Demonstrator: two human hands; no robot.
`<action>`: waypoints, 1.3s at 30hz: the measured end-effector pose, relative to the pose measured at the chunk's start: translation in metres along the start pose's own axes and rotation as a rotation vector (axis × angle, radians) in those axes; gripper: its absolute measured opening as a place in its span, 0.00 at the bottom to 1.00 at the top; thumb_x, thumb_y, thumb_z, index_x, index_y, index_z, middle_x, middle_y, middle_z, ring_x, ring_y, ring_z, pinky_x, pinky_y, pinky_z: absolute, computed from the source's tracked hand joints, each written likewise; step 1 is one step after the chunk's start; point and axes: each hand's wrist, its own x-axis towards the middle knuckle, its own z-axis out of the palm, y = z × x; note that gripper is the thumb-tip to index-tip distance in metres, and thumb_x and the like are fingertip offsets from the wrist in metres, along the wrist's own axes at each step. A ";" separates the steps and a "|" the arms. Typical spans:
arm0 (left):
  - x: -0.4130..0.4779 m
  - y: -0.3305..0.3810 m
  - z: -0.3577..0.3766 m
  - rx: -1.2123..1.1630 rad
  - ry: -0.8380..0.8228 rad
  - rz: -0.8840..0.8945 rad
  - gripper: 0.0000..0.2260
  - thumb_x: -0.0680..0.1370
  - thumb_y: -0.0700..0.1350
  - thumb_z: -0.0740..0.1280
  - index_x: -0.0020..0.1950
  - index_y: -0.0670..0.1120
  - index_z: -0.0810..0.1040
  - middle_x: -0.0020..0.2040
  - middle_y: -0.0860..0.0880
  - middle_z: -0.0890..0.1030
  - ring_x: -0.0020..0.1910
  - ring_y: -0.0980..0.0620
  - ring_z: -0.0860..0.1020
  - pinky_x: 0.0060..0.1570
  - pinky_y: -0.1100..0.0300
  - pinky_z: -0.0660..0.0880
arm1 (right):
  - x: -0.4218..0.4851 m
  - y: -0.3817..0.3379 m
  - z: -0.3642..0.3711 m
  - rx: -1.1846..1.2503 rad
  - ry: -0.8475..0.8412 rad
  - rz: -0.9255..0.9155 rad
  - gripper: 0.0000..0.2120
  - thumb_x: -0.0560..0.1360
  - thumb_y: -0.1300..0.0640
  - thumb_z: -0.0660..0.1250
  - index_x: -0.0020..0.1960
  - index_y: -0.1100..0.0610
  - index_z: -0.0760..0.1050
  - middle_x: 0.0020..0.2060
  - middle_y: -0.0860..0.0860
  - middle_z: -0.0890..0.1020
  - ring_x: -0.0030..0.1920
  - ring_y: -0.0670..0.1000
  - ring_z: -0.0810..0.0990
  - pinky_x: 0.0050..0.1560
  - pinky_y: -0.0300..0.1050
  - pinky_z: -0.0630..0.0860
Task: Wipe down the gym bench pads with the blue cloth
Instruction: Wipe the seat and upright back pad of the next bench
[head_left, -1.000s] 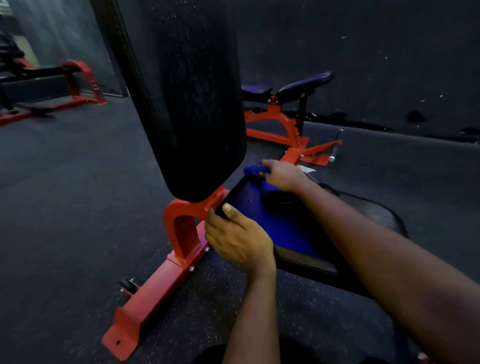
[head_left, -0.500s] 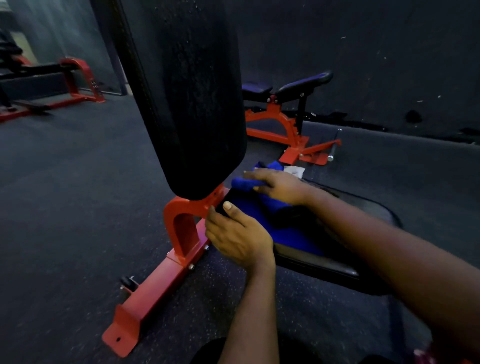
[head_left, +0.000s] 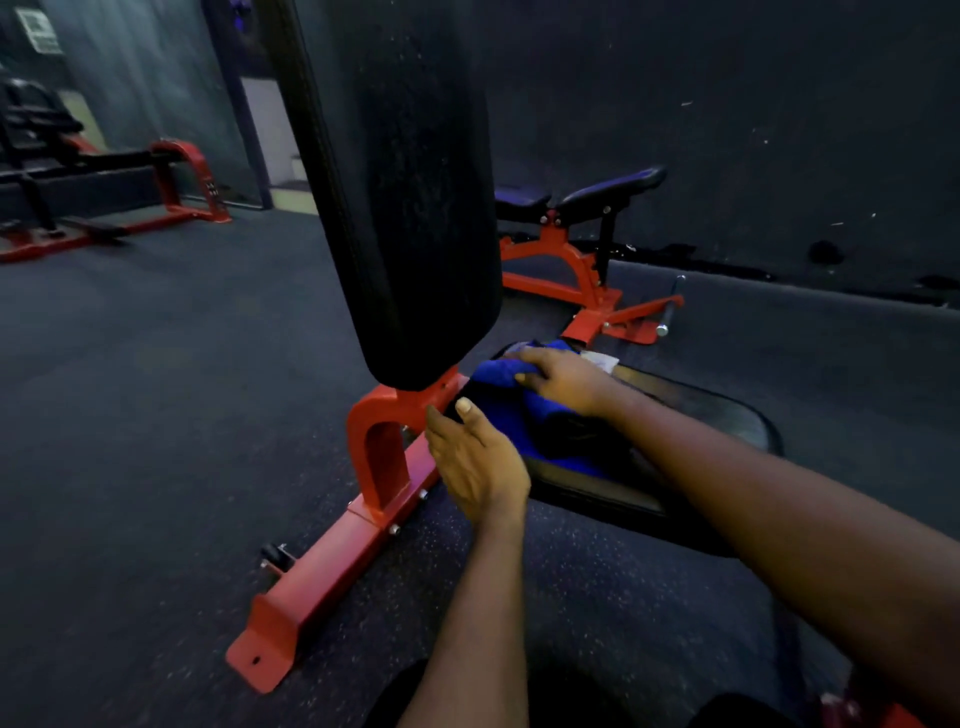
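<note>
Right hand (head_left: 563, 383) drawn nearer, fingers (head_left: 525, 356) flat on blue cloth (head_left: 501, 373), left hand (head_left: 475, 460) slack against seat pad (head_left: 701, 415)

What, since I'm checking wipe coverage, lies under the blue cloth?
The black seat pad; the blue cloth lies on it, pressed by the right hand. The pad surface beneath cloth and hand is covered, so unseen.

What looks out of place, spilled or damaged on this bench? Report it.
One thing: a small white scrap, perhaps paper, sits at the far edge of the seat pad, just beyond the right hand pressing the blue cloth. It does not belong on a bench. No spill or damage shows in this dim light.
</note>
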 end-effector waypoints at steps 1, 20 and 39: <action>0.001 -0.004 -0.011 -0.035 -0.076 0.015 0.26 0.85 0.54 0.46 0.78 0.39 0.59 0.77 0.39 0.63 0.75 0.43 0.62 0.71 0.56 0.56 | 0.007 -0.004 0.001 -0.014 0.047 0.095 0.17 0.81 0.55 0.62 0.68 0.56 0.73 0.64 0.56 0.79 0.65 0.58 0.76 0.61 0.45 0.69; 0.094 0.084 -0.073 0.128 -0.092 0.604 0.33 0.83 0.44 0.59 0.80 0.40 0.40 0.76 0.34 0.57 0.74 0.37 0.60 0.72 0.49 0.58 | -0.020 -0.069 0.028 -0.082 0.051 -0.087 0.18 0.77 0.55 0.63 0.66 0.49 0.75 0.62 0.53 0.80 0.63 0.57 0.77 0.62 0.52 0.73; 0.105 0.070 -0.068 0.108 -0.056 0.709 0.34 0.83 0.46 0.59 0.80 0.41 0.40 0.74 0.35 0.60 0.69 0.45 0.58 0.69 0.51 0.60 | -0.069 -0.026 0.006 0.021 -0.002 -0.152 0.19 0.81 0.53 0.62 0.72 0.47 0.71 0.71 0.41 0.72 0.72 0.42 0.67 0.73 0.40 0.61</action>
